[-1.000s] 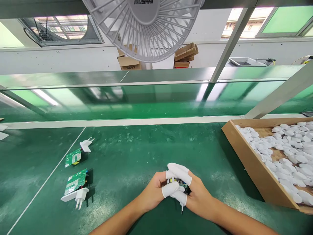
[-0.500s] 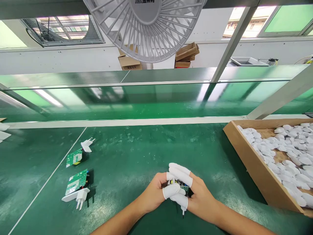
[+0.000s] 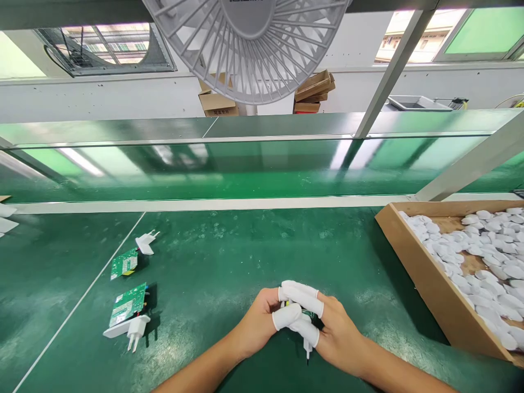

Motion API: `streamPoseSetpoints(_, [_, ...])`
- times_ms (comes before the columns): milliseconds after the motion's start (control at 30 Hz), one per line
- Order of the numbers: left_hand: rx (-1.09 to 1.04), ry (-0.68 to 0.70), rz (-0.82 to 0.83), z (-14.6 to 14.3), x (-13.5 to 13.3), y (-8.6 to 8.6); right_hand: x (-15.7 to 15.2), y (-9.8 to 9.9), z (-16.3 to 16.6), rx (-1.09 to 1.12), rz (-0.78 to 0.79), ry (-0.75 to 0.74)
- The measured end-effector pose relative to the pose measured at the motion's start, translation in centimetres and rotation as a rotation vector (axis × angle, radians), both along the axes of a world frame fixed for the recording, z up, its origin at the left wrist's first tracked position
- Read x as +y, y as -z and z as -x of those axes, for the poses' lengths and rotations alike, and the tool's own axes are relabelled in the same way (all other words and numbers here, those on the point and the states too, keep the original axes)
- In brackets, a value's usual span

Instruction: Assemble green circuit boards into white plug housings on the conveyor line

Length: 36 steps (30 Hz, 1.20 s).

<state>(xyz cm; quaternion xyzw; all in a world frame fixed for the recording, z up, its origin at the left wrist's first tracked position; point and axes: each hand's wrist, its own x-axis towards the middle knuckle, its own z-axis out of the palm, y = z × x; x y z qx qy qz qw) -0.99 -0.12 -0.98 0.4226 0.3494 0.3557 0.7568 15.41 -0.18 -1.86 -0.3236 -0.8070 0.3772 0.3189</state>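
Observation:
Between both hands, low in the middle of the head view, is a small circuit board (image 3: 308, 314) with a white plug piece (image 3: 307, 347) whose pin points down. My left hand (image 3: 264, 319) pinches it from the left, thumb in front. My right hand (image 3: 327, 322) wraps round it from the right. White finger cots cover several fingertips and hide most of the board. To the left lie two similar units on the green bench: a circuit board (image 3: 126, 305) with a white plug (image 3: 136, 327), and farther back another circuit board (image 3: 124, 264) beside a white plug (image 3: 146, 242).
A cardboard box (image 3: 434, 295) full of white plastic pieces (image 3: 487, 256) stands at the right. A white fan (image 3: 249, 49) hangs at the top. A metal rail (image 3: 213, 205) runs along the bench's back, with a slanted post (image 3: 462, 164) at right. White pieces (image 3: 6, 218) lie far left.
My right hand's upper fingers have come down a little over the board, covering more of it. Both hands stay in nearly the same place, and the units on the left have not moved.

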Motion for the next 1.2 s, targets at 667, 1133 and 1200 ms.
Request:
streamPoseSetpoints(667, [0.076, 0.044, -0.041, 0.5, 0.2, 0.3, 0.6, -0.4, -1.0, -0.083, 0.116, -0.087])
streamPoseSetpoints(1133, [-0.006, 0.098, 0.052, 0.2, 0.2, 0.5, 0.8, -1.0, -1.1, -0.01, 0.257, -0.082])
streamPoseSetpoints(1200, [0.036, 0.081, 0.012, 0.3, 0.2, 0.5, 0.8, -0.7, -1.2, 0.007, 0.299, -0.088])
